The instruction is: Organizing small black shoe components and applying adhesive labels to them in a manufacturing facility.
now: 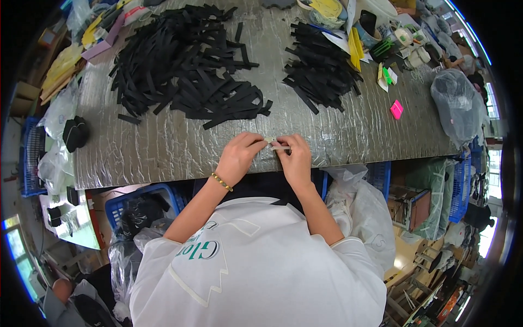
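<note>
"Head view: what is in hand here?"

"A small pale piece (270,140), held over the near part of a silvery, film-covered tabletop (354,136)."

"And the grip?"

"The left hand (239,155) pinches the piece between thumb and fingers. The right hand (296,159), just beside it, grips a narrow pale strip (281,147); whether strip and piece are joined cannot be told."

"Beyond the hands?"

"Two heaps of flat black strips: a large heap (169,62) at left, a smaller heap (321,71) at right."

"The containers?"

"Below the table's near edge, left, a blue plastic basket (125,200) holds black material and clear plastic wrapping. Toward the far right, a rounded blue container (367,40) carries a dark object (368,22). A bulging translucent plastic bag (456,101) stands at the table's right end, its contents unclear. Under the right side sits a large whitish plastic sack (370,218), its contents likewise hidden."
</note>
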`<state>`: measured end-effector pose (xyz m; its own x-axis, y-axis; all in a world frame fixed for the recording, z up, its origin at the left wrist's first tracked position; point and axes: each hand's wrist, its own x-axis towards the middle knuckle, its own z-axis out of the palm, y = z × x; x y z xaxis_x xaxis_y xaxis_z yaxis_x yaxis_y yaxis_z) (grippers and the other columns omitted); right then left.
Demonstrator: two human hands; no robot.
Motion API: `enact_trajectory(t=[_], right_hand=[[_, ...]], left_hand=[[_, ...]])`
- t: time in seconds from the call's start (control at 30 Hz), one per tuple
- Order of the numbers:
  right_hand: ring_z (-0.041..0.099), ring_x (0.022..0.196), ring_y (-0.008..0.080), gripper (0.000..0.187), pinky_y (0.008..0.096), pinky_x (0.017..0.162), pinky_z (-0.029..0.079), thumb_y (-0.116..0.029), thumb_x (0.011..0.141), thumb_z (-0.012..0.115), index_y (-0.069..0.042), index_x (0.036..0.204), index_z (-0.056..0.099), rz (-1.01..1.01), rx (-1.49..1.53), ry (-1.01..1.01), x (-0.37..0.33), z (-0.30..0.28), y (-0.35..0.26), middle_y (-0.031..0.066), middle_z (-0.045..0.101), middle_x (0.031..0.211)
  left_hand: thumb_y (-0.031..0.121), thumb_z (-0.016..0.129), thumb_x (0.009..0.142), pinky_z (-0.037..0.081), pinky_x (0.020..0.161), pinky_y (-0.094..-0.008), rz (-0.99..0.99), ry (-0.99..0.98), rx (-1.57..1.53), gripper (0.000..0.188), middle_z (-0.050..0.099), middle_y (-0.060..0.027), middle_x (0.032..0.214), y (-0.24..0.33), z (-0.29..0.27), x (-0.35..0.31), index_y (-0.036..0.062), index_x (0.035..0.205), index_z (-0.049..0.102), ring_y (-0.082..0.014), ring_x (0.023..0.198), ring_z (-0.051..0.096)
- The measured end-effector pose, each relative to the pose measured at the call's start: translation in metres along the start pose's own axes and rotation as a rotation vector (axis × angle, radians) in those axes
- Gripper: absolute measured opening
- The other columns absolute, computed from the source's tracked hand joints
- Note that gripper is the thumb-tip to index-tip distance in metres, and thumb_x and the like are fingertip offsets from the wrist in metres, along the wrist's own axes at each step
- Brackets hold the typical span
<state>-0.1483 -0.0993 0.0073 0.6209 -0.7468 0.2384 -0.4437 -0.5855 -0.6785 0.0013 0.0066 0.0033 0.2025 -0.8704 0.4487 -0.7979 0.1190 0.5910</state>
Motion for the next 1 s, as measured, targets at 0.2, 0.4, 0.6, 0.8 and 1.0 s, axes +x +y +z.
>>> enact_trajectory(t=[0.2,0.4,0.6,0.8,1.0], right_hand=[[0.057,0.084,0.0318,0.015,0.0387,0.081,0.045,-0.014,0.097,0.059,0.000,0.092,0.063,-0.157,0.225,0.213,0.024,-0.025,0.005,0.0131,0.058,0.087],[0.065,0.069,0.0226,0.027,0.0328,0.064,0.049,-0.020,0.101,0.056,0.005,0.095,0.065,0.109,0.417,-0.187,0.022,-0.029,0.006,0.0150,0.069,0.085],[0.068,0.071,0.0225,0.021,0.0306,0.068,0.052,-0.016,0.096,0.064,0.005,0.098,0.069,0.090,0.421,-0.194,0.020,-0.020,0.007,0.0157,0.070,0.087],[0.068,0.069,0.0230,0.022,0.0313,0.066,0.051,-0.016,0.095,0.065,0.006,0.097,0.069,0.141,0.441,-0.181,0.020,-0.019,0.007,0.0164,0.070,0.086],[0.067,0.068,0.0236,0.021,0.0316,0.065,0.051,-0.015,0.095,0.065,0.006,0.095,0.069,0.059,0.361,-0.163,0.021,-0.017,0.009,0.0162,0.070,0.086]], left_hand=[[-0.004,0.068,0.076,0.054,0.081,-0.0387,-0.045,-0.007,0.036,0.028,0.067,-0.0093,0.100,0.006,0.000,0.000,0.0031,0.102,0.072,-0.0301,0.092,0.063],[-0.003,0.064,0.075,0.054,0.080,-0.0380,-0.052,-0.015,0.085,0.031,0.067,-0.0081,0.099,0.010,0.000,0.001,0.0048,0.104,0.073,-0.0290,0.092,0.064],[-0.002,0.063,0.076,0.054,0.079,-0.0380,-0.072,-0.012,0.090,0.031,0.067,-0.0069,0.099,0.008,0.002,-0.001,0.0065,0.103,0.074,-0.0283,0.092,0.064],[-0.001,0.063,0.076,0.055,0.077,-0.0372,-0.076,-0.014,0.101,0.030,0.067,-0.0053,0.098,0.009,0.001,-0.001,0.0073,0.103,0.074,-0.0270,0.091,0.065],[0.000,0.066,0.078,0.055,0.076,-0.0375,-0.113,-0.018,0.082,0.027,0.068,-0.0057,0.097,0.011,0.001,0.000,0.0079,0.101,0.075,-0.0276,0.090,0.066]])
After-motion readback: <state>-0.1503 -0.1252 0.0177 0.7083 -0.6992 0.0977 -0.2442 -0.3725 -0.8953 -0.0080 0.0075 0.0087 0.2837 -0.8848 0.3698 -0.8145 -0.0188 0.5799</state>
